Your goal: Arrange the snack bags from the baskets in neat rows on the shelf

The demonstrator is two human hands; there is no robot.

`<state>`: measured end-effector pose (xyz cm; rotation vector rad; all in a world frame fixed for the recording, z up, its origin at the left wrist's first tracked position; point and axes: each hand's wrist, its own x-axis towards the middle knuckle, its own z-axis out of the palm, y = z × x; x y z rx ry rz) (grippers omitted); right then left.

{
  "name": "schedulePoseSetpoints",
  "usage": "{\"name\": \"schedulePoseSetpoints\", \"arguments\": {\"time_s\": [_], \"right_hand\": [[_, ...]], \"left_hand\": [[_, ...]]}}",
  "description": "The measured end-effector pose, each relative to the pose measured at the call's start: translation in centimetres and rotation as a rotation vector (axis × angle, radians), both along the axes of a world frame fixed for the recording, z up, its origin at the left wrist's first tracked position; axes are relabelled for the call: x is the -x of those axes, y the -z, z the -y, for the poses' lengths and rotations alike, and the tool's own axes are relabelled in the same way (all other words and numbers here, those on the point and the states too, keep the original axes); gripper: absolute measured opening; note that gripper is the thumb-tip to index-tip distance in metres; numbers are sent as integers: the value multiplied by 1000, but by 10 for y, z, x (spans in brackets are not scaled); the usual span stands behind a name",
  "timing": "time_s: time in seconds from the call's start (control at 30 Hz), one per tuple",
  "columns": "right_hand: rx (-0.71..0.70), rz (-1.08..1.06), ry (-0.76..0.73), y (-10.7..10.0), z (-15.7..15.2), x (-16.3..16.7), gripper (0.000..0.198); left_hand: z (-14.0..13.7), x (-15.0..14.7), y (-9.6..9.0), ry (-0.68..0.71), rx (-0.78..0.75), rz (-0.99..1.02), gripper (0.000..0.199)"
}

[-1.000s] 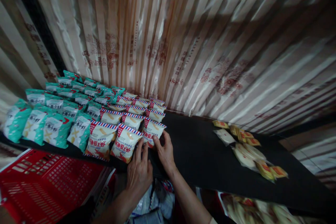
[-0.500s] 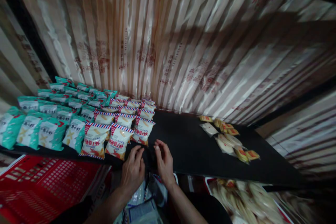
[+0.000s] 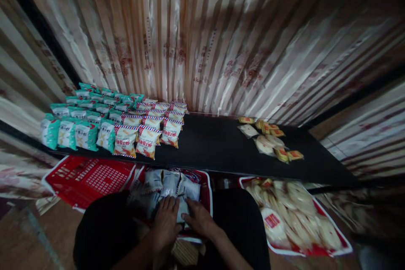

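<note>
One long black surface (image 3: 218, 147) carried the rows. Below sat the right basket (image 3: 344, 247), heaped with flat round packs (image 3: 299, 215), the left basket (image 3: 104, 177), and the middle basket (image 3: 207, 192) between the knees (image 3: 242, 219), presumably for two-handed reach. Teal bags (image 3: 86, 135) stood in ranks, front-row print facing the person, likely for readability; striped bags (image 3: 146, 141) stood right beside them, same logic. Pale and yellow packs (image 3: 265, 144) lay flat at right, well apart, probably too floppy to stand. Left hand (image 3: 167, 217): palm down, fingers nearly straight. Right hand (image 3: 198, 217): half-curled. Both hands were at the grey packs (image 3: 171, 182) inside the middle basket; couldn't tell if either gripped one.
</note>
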<state>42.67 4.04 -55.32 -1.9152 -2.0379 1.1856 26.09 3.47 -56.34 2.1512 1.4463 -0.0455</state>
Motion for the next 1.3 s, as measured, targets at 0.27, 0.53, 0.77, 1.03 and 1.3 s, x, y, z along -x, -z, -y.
{"name": "schedulePoseSetpoints", "arguments": {"time_s": [0.27, 0.53, 0.77, 1.03, 1.3], "right_hand": [[-213, -242, 124, 3, 12, -1, 49], [-366, -306, 158, -42, -5, -11, 31], [-281, -183, 313, -62, -14, -16, 43], [-202, -171, 418, -74, -21, -6, 52], [-107, -321, 687, -43, -14, 17, 52]], "left_hand": [[-5, 7, -26, -111, -112, 149, 42], [-24, 27, -52, -224, 180, 650, 39], [-19, 45, -104, -396, 442, 982, 49], [-12, 47, -122, -490, 576, 1204, 52], [-15, 40, -106, -710, 495, 1257, 54]]}}
